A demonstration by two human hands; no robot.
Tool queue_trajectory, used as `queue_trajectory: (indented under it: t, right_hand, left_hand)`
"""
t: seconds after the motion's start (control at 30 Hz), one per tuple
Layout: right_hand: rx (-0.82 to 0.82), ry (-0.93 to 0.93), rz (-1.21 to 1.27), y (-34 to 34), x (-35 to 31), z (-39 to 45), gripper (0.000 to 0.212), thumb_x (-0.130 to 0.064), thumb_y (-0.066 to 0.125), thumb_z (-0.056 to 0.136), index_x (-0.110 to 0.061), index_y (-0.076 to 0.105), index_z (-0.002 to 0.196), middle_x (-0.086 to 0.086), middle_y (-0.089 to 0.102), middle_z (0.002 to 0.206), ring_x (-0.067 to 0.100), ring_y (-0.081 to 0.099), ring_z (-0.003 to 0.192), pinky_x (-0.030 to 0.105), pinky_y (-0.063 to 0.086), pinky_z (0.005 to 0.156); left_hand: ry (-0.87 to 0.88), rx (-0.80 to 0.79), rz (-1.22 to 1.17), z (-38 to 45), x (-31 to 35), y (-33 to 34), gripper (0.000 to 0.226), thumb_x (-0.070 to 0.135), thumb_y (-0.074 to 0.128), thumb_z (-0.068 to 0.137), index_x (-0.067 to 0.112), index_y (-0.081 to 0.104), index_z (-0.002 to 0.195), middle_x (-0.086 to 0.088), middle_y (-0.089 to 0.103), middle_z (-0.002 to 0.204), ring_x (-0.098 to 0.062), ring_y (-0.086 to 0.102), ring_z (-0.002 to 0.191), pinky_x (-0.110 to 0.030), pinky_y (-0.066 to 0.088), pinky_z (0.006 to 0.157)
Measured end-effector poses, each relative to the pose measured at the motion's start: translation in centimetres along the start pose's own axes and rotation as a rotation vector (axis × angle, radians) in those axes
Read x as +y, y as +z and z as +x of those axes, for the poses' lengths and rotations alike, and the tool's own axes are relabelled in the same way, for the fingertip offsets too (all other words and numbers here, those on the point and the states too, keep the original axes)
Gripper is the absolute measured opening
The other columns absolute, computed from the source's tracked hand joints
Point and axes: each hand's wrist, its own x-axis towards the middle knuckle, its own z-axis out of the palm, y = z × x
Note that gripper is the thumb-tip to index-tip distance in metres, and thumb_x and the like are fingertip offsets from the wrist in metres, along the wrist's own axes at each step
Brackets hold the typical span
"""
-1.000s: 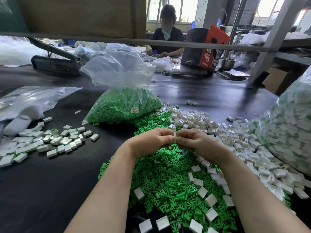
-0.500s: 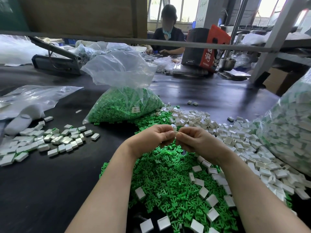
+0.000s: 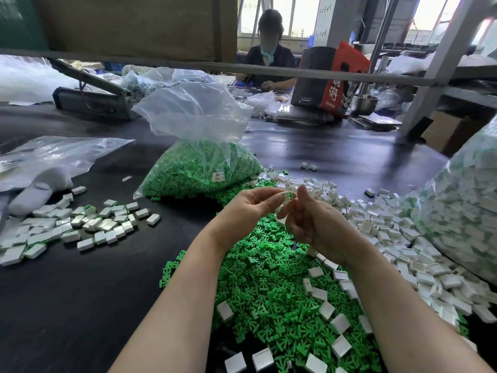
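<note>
Both my hands are sitting higher than a moment ago, and they are coming apart where the tips were pressed together before. My left hand [image 3: 250,208] is pinching a small white case [image 3: 288,196] with its thumb and fingertips, so it is clamped on the case. A bit of green is showing inside the case. I am holding the case up in the air, above the far edge of the green pile [image 3: 263,278], right between my two hands. My right hand [image 3: 320,222] is staying just beside the case with one finger sticking straight up and the other fingers curling in. A small white bit is showing low down between my hands, and I cannot tell if my right hand is gripping it or gripping nothing. Loose white cases are lying in a white pile [image 3: 376,219] to my right and spilling over the green pile. A bag [image 3: 199,168] of green bits is sitting open behind my hands. A big bag [image 3: 462,205] of white cases is leaning at the far right. More cases are lying in a left pile [image 3: 80,224] on the dark table [image 3: 67,305], near a white glove [image 3: 35,189]. A person [image 3: 269,57] is sitting across the table.
</note>
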Motion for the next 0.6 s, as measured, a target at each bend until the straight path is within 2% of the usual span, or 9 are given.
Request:
queue_trajectory:
  t: [0.1, 0.2, 0.27, 0.33, 0.37, 0.43, 0.47, 0.5, 0.6]
  right_hand:
    - [-0.045, -0.016, 0.085, 0.1, 0.0, 0.1, 0.059, -0.061, 0.044, 0.091, -0.01, 0.066, 0.11, 0.006, 0.058, 0.068, 0.012, 0.049, 0.057, 0.025, 0.042, 0.052]
    - [-0.027, -0.045, 0.137, 0.3, 0.0, 0.0, 0.048, -0.047, 0.048, 0.093, -0.007, 0.061, 0.117, 0.008, 0.06, 0.069, 0.013, 0.051, 0.057, 0.02, 0.041, 0.049]
    - [-0.008, -0.057, 0.147, 0.5, 0.0, 0.0, 0.044, -0.043, 0.05, 0.092, -0.007, 0.061, 0.114, 0.008, 0.06, 0.069, 0.013, 0.051, 0.058, 0.019, 0.041, 0.049]
    - [0.011, -0.066, 0.153, 0.5, -0.1, 0.0, 0.042, -0.042, 0.051, 0.091, -0.008, 0.062, 0.112, 0.008, 0.061, 0.07, 0.013, 0.051, 0.059, 0.019, 0.041, 0.051]
    - [0.023, -0.07, 0.157, 0.5, -0.1, 0.0, 0.045, -0.043, 0.052, 0.09, -0.006, 0.061, 0.115, 0.008, 0.061, 0.071, 0.013, 0.051, 0.059, 0.019, 0.041, 0.052]
    - [0.046, -0.08, 0.155, 0.5, -0.1, 0.0, 0.05, -0.044, 0.054, 0.089, -0.002, 0.059, 0.117, 0.007, 0.061, 0.071, 0.011, 0.051, 0.059, 0.018, 0.041, 0.053]
    - [0.05, -0.086, 0.156, 0.5, 0.0, 0.0, 0.047, -0.043, 0.054, 0.09, -0.003, 0.061, 0.113, 0.007, 0.062, 0.072, 0.011, 0.051, 0.059, 0.017, 0.043, 0.053]
    - [0.049, -0.092, 0.162, 0.5, 0.0, 0.0, 0.041, -0.042, 0.053, 0.09, -0.006, 0.063, 0.107, 0.007, 0.062, 0.072, 0.01, 0.052, 0.059, 0.016, 0.044, 0.053]
    - [0.047, -0.103, 0.191, 0.5, -0.1, 0.0, 0.032, -0.04, 0.055, 0.089, -0.011, 0.067, 0.093, 0.007, 0.064, 0.072, 0.01, 0.053, 0.059, 0.015, 0.048, 0.054]
  left_hand:
    - [-0.015, -0.027, -0.021, -0.1, 0.2, 0.1, 0.02, 0.028, 0.061, 0.092, 0.032, 0.071, 0.108, 0.016, 0.074, 0.102, 0.011, 0.063, 0.086, 0.0, 0.042, 0.068]
    - [-0.015, -0.007, 0.005, -0.2, 0.3, 0.1, 0.022, 0.026, 0.061, 0.093, 0.033, 0.07, 0.112, 0.014, 0.072, 0.109, 0.013, 0.061, 0.083, 0.001, 0.042, 0.067]
    - [0.0, 0.014, 0.019, -0.2, 0.5, 0.4, 0.021, 0.024, 0.062, 0.093, 0.03, 0.07, 0.112, 0.013, 0.073, 0.108, 0.011, 0.063, 0.087, -0.001, 0.043, 0.07]
    - [0.023, 0.065, 0.049, 0.0, 0.6, 0.6, 0.019, 0.023, 0.064, 0.092, 0.026, 0.073, 0.109, 0.006, 0.074, 0.105, -0.003, 0.067, 0.096, -0.012, 0.05, 0.078]
    - [0.035, 0.104, 0.075, 0.1, 0.7, 0.8, 0.017, 0.023, 0.066, 0.091, 0.023, 0.074, 0.106, -0.003, 0.074, 0.103, -0.016, 0.068, 0.097, -0.024, 0.054, 0.082]
    - [0.066, 0.171, 0.118, 0.2, 0.8, 1.1, 0.011, 0.022, 0.07, 0.088, 0.019, 0.075, 0.098, -0.021, 0.07, 0.097, -0.041, 0.065, 0.093, -0.048, 0.053, 0.086]
    - [0.082, 0.197, 0.137, 0.3, 0.8, 1.3, 0.008, 0.021, 0.071, 0.088, 0.018, 0.074, 0.094, -0.024, 0.068, 0.095, -0.044, 0.063, 0.086, -0.051, 0.053, 0.084]
    - [0.098, 0.219, 0.157, 0.4, 0.8, 1.4, 0.006, 0.02, 0.071, 0.087, 0.017, 0.073, 0.091, -0.024, 0.068, 0.093, -0.041, 0.063, 0.08, -0.049, 0.054, 0.079]
    - [0.113, 0.25, 0.199, 0.7, 0.6, 1.5, 0.003, 0.017, 0.07, 0.087, 0.015, 0.072, 0.089, -0.013, 0.066, 0.082, -0.017, 0.058, 0.068, -0.03, 0.049, 0.061]
